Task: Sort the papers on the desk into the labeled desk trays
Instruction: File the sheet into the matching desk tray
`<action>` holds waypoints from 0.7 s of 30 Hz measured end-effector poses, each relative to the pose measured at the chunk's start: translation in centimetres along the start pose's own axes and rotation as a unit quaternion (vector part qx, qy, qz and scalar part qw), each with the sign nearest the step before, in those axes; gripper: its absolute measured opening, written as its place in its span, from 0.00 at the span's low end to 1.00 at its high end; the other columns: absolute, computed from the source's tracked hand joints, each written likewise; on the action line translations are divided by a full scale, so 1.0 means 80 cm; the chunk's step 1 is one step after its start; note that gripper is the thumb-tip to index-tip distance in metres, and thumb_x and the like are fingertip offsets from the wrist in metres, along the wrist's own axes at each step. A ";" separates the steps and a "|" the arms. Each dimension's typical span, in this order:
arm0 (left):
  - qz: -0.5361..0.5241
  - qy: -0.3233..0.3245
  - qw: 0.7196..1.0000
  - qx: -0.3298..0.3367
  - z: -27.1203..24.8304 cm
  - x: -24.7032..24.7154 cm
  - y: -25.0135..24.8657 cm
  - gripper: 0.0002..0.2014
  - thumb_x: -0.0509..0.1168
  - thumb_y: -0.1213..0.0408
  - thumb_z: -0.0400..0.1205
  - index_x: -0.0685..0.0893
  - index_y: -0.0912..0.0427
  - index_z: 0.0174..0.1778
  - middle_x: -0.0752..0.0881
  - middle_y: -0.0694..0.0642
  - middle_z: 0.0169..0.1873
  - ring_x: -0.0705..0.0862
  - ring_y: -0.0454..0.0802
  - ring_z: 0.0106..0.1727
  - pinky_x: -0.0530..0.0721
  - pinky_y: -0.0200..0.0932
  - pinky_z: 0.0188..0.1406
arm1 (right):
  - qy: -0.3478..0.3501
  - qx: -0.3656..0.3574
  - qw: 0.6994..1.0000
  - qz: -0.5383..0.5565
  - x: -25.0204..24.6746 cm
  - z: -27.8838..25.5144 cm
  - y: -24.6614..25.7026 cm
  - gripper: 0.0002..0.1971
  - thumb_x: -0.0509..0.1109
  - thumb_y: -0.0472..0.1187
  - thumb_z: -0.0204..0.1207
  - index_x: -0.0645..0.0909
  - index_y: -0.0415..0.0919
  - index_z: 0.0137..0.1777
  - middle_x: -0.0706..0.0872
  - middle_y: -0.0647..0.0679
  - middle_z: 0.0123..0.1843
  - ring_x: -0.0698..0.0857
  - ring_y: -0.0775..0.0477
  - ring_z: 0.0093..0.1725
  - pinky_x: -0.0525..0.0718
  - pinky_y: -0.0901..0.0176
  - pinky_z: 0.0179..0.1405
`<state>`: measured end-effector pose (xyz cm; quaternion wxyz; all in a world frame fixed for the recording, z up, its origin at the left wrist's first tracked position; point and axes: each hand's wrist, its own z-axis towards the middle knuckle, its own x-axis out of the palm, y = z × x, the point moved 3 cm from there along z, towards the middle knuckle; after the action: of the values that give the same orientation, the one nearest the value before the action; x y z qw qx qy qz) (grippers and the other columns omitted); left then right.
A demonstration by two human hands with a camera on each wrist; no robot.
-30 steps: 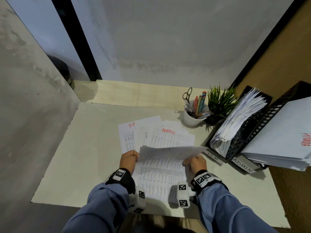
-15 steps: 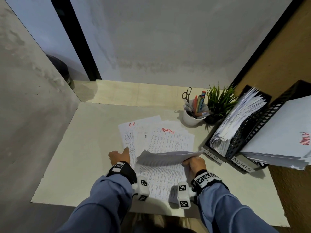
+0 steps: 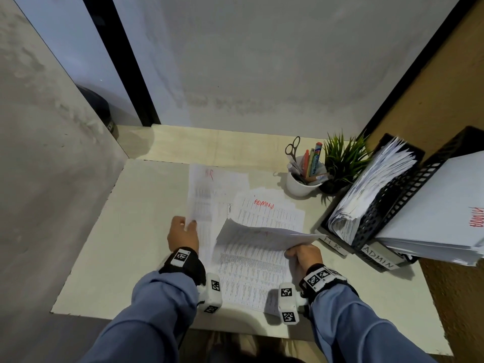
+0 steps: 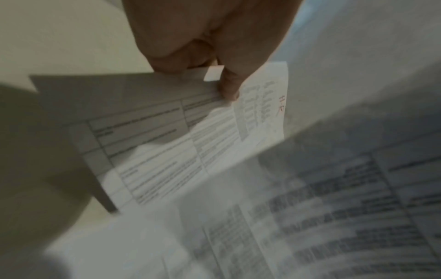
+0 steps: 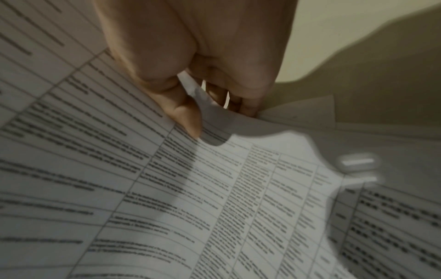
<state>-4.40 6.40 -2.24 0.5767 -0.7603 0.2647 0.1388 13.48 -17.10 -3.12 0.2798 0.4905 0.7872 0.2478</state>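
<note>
My left hand pinches the near edge of a printed sheet marked HR in red and holds it raised off the desk; the left wrist view shows the HR sheet between thumb and fingers. My right hand pinches the right edge of another printed sheet, lifted at a slant; the same sheet shows between its thumb and fingers in the right wrist view. A sheet marked ADMIN lies flat behind. More printed papers lie under my hands.
Two black mesh trays stand at the right: the HR tray full of curled papers and the ADMIN tray with a thick stack. A white cup with scissors and pens and a small plant stand behind.
My left hand let go of the shared sheet, moved left and picked up the HR sheet, which now stands raised. The right hand keeps its sheet, now sagging lower.
</note>
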 end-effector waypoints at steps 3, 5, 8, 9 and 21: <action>-0.011 -0.055 0.992 0.111 0.004 -0.044 -0.042 0.05 0.59 0.67 0.84 0.79 0.61 0.51 0.81 0.58 0.40 0.79 0.55 0.40 0.72 0.41 0.38 | 0.018 0.006 0.999 -0.048 0.002 0.015 0.002 0.09 0.68 0.19 0.62 0.81 0.33 0.30 0.84 0.42 0.33 0.81 0.42 0.40 0.81 0.53 0.43; 0.008 -0.070 0.982 0.177 0.009 -0.076 -0.067 0.06 0.59 0.66 0.84 0.81 0.60 0.49 0.81 0.57 0.37 0.78 0.53 0.38 0.71 0.41 0.37 | 0.044 -0.002 0.998 -0.046 0.003 0.034 0.001 0.10 0.69 0.21 0.60 0.83 0.36 0.34 0.87 0.38 0.38 0.85 0.39 0.46 0.84 0.44 0.57; -0.067 -0.062 0.972 0.216 0.009 -0.121 -0.101 0.05 0.60 0.67 0.83 0.81 0.57 0.43 0.79 0.51 0.31 0.77 0.41 0.31 0.74 0.36 0.33 | 0.066 -0.021 0.996 -0.059 0.002 0.052 0.001 0.11 0.69 0.22 0.65 0.82 0.38 0.40 0.88 0.35 0.52 0.85 0.34 0.55 0.80 0.35 0.63; -0.105 -0.061 0.969 0.216 0.007 -0.135 -0.110 0.05 0.61 0.68 0.83 0.80 0.57 0.43 0.78 0.48 0.30 0.76 0.34 0.28 0.75 0.31 0.30 | 0.067 -0.025 0.996 -0.057 0.001 0.047 0.007 0.11 0.68 0.21 0.68 0.81 0.37 0.42 0.87 0.36 0.54 0.85 0.34 0.56 0.80 0.36 0.64; -0.017 0.155 0.980 0.121 -0.033 -0.042 -0.053 0.11 0.73 0.57 0.75 0.81 0.60 0.35 0.89 0.58 0.34 0.87 0.59 0.36 0.86 0.53 0.36 | 0.086 -0.050 0.994 -0.039 0.003 0.009 0.037 0.12 0.65 0.19 0.71 0.83 0.29 0.50 0.87 0.35 0.49 0.84 0.39 0.46 0.85 0.50 0.48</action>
<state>-5.03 5.52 3.73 0.6189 -0.7016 0.3524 -0.0236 15.73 -15.66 -1.71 0.2447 0.4214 0.8138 0.3167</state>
